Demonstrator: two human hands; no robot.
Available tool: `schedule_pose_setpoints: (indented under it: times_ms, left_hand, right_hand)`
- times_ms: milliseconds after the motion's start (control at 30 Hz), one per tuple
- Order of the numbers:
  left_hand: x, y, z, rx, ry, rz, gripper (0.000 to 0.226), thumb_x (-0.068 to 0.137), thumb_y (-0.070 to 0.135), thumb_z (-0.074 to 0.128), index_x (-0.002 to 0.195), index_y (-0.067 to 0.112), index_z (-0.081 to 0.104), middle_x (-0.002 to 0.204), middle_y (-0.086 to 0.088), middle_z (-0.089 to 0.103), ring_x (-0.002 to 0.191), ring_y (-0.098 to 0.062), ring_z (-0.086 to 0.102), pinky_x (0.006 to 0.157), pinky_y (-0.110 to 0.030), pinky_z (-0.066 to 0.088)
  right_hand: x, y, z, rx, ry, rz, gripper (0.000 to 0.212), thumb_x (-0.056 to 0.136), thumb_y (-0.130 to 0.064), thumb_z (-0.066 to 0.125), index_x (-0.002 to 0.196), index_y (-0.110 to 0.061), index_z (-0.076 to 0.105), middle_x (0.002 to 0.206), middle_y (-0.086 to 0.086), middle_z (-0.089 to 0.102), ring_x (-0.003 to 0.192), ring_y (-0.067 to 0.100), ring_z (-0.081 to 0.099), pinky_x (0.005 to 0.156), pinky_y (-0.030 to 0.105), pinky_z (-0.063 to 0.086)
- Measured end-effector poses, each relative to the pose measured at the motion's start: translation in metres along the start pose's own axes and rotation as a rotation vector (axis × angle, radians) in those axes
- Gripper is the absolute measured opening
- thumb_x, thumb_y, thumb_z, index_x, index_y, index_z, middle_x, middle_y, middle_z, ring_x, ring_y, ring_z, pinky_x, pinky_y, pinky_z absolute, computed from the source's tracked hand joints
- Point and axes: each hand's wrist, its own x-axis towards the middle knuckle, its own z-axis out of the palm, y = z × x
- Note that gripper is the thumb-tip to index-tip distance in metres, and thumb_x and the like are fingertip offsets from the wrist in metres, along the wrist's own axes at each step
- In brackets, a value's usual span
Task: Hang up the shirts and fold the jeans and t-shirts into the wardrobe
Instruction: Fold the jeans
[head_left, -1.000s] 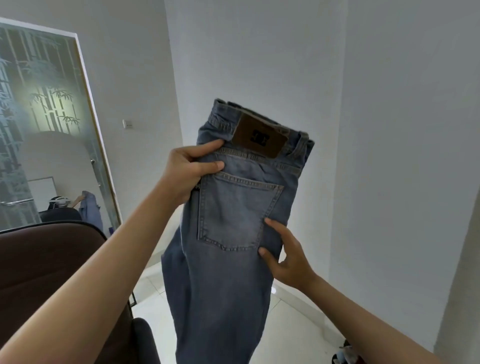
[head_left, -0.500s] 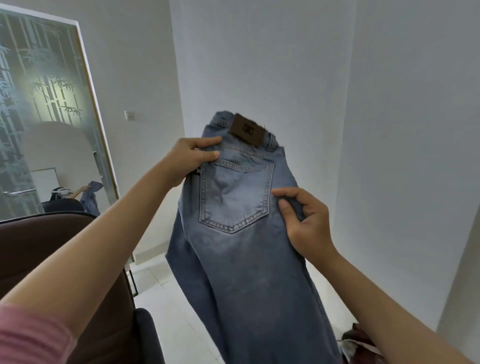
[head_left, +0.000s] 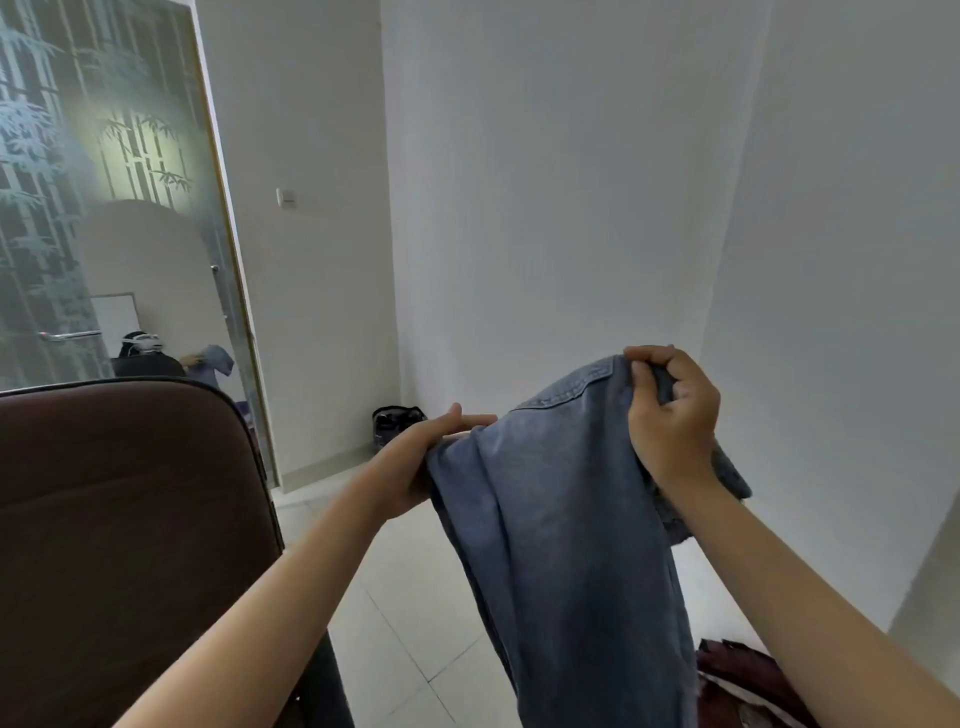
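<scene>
A pair of faded blue jeans (head_left: 561, 519) hangs in front of me, held up in the air between both hands, its legs dropping out of the bottom of the view. My left hand (head_left: 415, 462) grips the jeans' left edge near the top. My right hand (head_left: 670, 415) is curled round a bunch of denim at the upper right, with the waist end folded over and hanging behind it. No wardrobe is in view.
A brown padded chair back (head_left: 130, 519) fills the lower left. A frosted glass door (head_left: 104, 208) with a bamboo pattern stands behind it. A dark bag (head_left: 395, 421) sits on the floor by the wall corner. A dark red garment (head_left: 743, 675) lies at lower right.
The jeans have come down from face height to chest height and the waist with its back pocket has tipped over away from me. My right hand has shifted from the pocket's edge to bunching the top.
</scene>
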Motion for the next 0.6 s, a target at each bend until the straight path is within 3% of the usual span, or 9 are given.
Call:
schedule_pose_setpoints:
  times_ms: [100,200,300,400,500,600]
  left_hand:
    - [-0.012,-0.010,-0.004,0.000,0.042,0.009,0.040,0.096,0.044,0.041,0.118,0.021,0.066,0.115,0.001,0.069,0.101,-0.015,0.066,0.077,-0.031,0.053]
    - [-0.017,-0.017,-0.009,-0.025,0.100,0.097,0.030,0.091,0.024,0.057,0.119,0.017,0.064,0.120,-0.004,0.067,0.107,-0.017,0.063,0.074,-0.025,0.054]
    - [-0.019,-0.019,-0.012,-0.163,0.186,0.225,0.034,0.081,0.003,0.065,0.115,0.009,0.064,0.115,-0.008,0.069,0.105,-0.019,0.064,0.077,-0.022,0.055]
    - [-0.023,-0.016,-0.015,-0.179,0.279,0.298,0.028,0.081,-0.005,0.062,0.105,0.010,0.066,0.105,-0.006,0.070,0.097,-0.019,0.066,0.077,-0.022,0.055]
    - [-0.026,-0.011,-0.022,-0.113,0.288,0.336,0.031,0.070,0.002,0.067,0.098,0.013,0.067,0.098,-0.001,0.072,0.088,-0.014,0.068,0.075,-0.023,0.056]
    - [-0.030,-0.005,-0.026,-0.013,0.276,0.334,0.024,0.082,-0.004,0.063,0.097,0.014,0.066,0.098,-0.003,0.070,0.089,-0.015,0.066,0.077,-0.024,0.054]
  right_hand:
    - [-0.009,0.009,0.001,-0.050,0.001,0.021,0.018,0.090,0.003,0.053,0.090,-0.010,0.065,0.085,-0.011,0.063,0.084,-0.010,0.058,0.079,0.004,0.041]
    - [-0.020,0.016,0.003,-0.070,-0.031,0.079,0.017,0.090,0.002,0.054,0.091,-0.009,0.067,0.086,-0.011,0.064,0.084,-0.010,0.059,0.079,0.004,0.042]
    - [-0.026,0.019,0.004,-0.076,-0.087,0.198,0.017,0.090,-0.002,0.057,0.089,-0.014,0.068,0.086,-0.014,0.065,0.084,-0.006,0.060,0.077,0.004,0.043]
    - [-0.027,0.023,0.005,-0.093,-0.201,0.393,0.013,0.088,-0.007,0.062,0.084,-0.018,0.068,0.087,-0.010,0.065,0.085,0.005,0.060,0.077,0.012,0.046]
    - [-0.027,0.026,0.004,-0.078,-0.415,0.685,0.004,0.086,-0.016,0.068,0.083,-0.016,0.069,0.094,-0.001,0.067,0.090,0.015,0.060,0.075,0.023,0.047]
    - [-0.022,0.022,-0.002,0.106,-0.496,0.949,0.008,0.082,-0.016,0.072,0.087,-0.011,0.069,0.096,0.007,0.069,0.090,0.021,0.062,0.075,0.029,0.051]
